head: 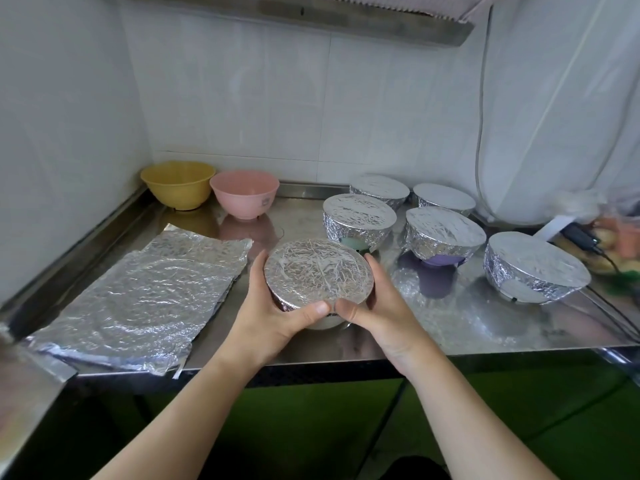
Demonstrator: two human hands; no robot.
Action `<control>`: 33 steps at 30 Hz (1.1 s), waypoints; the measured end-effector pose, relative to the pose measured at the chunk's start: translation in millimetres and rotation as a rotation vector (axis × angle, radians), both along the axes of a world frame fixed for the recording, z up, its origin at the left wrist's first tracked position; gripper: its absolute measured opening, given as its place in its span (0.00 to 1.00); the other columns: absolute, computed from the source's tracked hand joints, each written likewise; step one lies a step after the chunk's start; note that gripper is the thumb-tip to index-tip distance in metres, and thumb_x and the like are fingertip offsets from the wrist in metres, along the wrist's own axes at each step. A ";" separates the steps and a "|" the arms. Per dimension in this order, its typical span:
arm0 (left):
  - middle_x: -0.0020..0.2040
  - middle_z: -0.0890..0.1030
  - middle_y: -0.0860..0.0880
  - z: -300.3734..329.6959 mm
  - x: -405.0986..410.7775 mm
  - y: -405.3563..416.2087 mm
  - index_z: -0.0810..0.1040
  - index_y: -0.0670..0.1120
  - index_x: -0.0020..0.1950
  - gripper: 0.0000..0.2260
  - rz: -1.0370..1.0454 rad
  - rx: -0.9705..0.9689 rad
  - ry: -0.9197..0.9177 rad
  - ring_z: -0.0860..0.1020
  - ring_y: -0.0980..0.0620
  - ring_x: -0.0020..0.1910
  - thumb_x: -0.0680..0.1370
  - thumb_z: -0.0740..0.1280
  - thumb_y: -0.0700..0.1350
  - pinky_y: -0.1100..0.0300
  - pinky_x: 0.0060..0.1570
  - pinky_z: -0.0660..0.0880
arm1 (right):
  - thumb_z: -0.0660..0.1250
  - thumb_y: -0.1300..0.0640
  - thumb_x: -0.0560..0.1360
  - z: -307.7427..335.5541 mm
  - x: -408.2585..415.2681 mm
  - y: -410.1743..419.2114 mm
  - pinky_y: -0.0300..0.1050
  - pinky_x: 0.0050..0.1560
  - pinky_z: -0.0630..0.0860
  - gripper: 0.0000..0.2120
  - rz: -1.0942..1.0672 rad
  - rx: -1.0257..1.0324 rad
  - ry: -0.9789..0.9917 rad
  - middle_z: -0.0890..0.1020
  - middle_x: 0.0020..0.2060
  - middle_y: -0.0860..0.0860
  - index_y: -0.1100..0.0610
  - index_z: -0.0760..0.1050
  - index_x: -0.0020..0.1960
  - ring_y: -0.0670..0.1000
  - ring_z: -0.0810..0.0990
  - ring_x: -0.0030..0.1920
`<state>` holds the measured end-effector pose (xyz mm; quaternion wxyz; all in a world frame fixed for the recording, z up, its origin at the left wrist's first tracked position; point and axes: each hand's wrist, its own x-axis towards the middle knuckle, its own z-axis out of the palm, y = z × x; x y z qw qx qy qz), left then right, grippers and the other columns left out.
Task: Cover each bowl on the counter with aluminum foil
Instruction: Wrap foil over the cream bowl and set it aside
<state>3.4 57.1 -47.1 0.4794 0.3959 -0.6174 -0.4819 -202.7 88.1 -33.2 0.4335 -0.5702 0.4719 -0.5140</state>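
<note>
At frame centre your left hand (277, 306) and right hand (374, 306) cup the foiled bowl (318, 271); the thin foil probably tears and slips easily, so press at the stiff rim.

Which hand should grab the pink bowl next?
Probably the left hand: the pink bowl sits uncovered at the back left, on its side. The right hand is farther, both now holding the foil-covered bowl.

Both bare forearms reach forward and converge; the left hand (273, 306) and right hand (375, 303) cup opposite sides of one foil-covered bowl (318, 275), fingers curled round its rim, thumbs nearly meeting at the near edge
</note>
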 end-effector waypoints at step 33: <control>0.85 0.51 0.52 47.7 1.0 -10.8 0.40 0.57 0.84 0.77 -0.043 -0.134 -0.472 0.54 0.54 0.82 0.47 0.82 0.75 0.49 0.80 0.58 | 0.62 0.49 0.85 33.2 31.9 -23.6 0.39 0.47 0.69 0.10 -0.586 -0.070 -0.018 0.81 0.46 0.42 0.52 0.80 0.56 0.39 0.77 0.49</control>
